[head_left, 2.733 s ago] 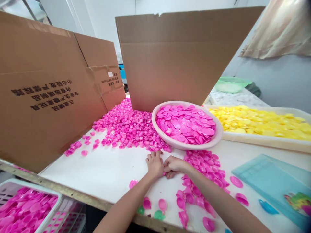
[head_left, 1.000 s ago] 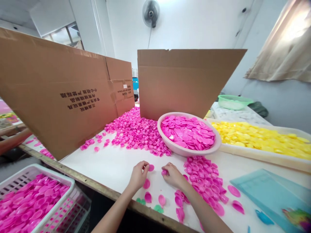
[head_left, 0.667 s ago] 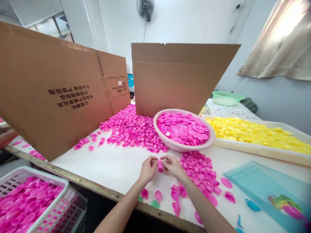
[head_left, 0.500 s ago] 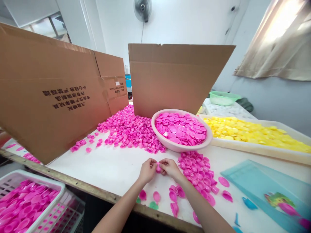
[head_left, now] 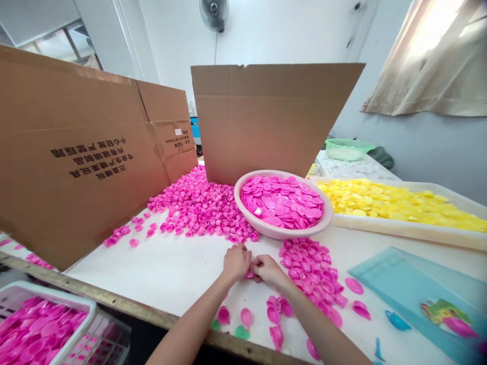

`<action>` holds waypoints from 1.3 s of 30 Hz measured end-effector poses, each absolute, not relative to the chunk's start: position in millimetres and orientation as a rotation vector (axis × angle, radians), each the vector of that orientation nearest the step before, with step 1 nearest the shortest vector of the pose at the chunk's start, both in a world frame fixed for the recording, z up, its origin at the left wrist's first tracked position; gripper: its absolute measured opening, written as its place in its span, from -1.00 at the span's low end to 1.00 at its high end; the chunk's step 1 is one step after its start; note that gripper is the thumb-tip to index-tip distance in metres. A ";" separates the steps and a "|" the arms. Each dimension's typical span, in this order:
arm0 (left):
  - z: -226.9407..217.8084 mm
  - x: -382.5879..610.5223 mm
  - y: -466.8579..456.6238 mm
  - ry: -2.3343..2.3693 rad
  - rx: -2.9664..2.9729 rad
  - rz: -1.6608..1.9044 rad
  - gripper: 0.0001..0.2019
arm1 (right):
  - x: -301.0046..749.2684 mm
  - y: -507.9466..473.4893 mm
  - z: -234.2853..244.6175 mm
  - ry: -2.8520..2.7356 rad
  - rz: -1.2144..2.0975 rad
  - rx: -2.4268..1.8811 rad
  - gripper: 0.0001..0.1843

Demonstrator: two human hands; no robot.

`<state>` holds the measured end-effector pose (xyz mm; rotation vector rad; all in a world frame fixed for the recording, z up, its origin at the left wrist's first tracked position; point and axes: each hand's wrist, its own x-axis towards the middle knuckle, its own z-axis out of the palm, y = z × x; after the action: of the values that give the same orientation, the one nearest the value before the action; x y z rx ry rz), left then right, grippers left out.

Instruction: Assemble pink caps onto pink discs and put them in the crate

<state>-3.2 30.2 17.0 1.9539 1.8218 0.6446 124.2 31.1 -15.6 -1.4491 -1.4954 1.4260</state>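
My left hand (head_left: 236, 262) and my right hand (head_left: 267, 269) meet above the white tabletop, fingers closed on a small pink plastic piece (head_left: 249, 275). Most of that piece is hidden by the fingers. Right of my right hand lies a heap of pink plastic cups (head_left: 314, 276). Beyond both hands spreads a larger pile of small pink cups (head_left: 205, 205). A pale pink basin (head_left: 283, 233) behind them holds flat pink discs (head_left: 283, 202). Near the table edge, below my wrists, lie a few loose pink pieces (head_left: 246, 318) and a green piece (head_left: 241, 332).
Cardboard sheets (head_left: 274, 121) and a printed carton (head_left: 87, 157) stand behind and left. A tray (head_left: 403, 231) of yellow discs and blue plastic bags (head_left: 414, 289) lie right. Below the table edge at left is a white basket (head_left: 89, 314) of pink pieces.
My left hand has turned, its fingers now curling over beside the right hand. The pink piece sits slightly lower between the hands. The view has shifted a little.
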 end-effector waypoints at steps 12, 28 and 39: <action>3.2 10.6 26.4 1.948 2.158 0.512 -0.72 | 134.3 66.2 14.7 -1.984 1.823 -1.701 -0.78; 10.4 -2.9 24.0 1.887 1.993 0.770 -0.62 | 127.4 29.2 2.1 -1.781 1.403 -1.374 -0.94; 40.1 -21.9 -24.9 1.775 2.119 1.221 -0.57 | 101.4 -20.9 43.6 -1.790 1.022 -0.770 -0.67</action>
<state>-21.9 -24.9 40.1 2.1189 1.7751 1.2214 101.4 -20.9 43.6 -0.7705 -1.7903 1.0223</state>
